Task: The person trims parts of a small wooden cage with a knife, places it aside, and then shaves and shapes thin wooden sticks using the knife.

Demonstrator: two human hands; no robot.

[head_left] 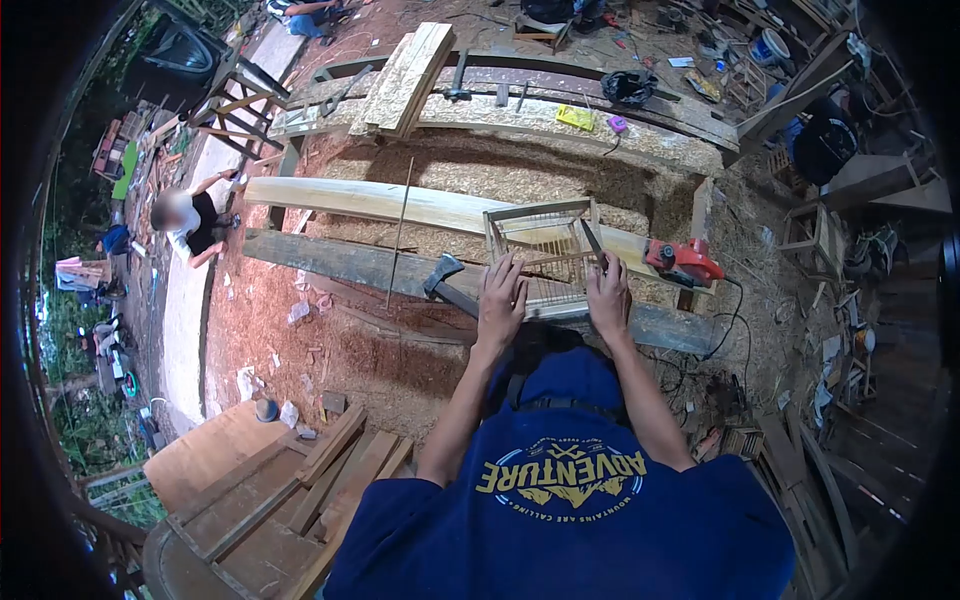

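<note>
Little slatted wooden cage (550, 290) sat just right of centre. Right hand (608, 297) had its fingers wrapped on a dark blade (592, 237); couldn't tell if the left hand (502, 300) was pinching the thin strip (560, 262). Looked like strip fitting or trimming, so next probably needed a steady cage.

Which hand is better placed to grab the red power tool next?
Probably the right hand: it's nearer the red power tool, though it seems to hold a dark pointed tool; the left hand is at the left of the slatted wooden frame.
</note>
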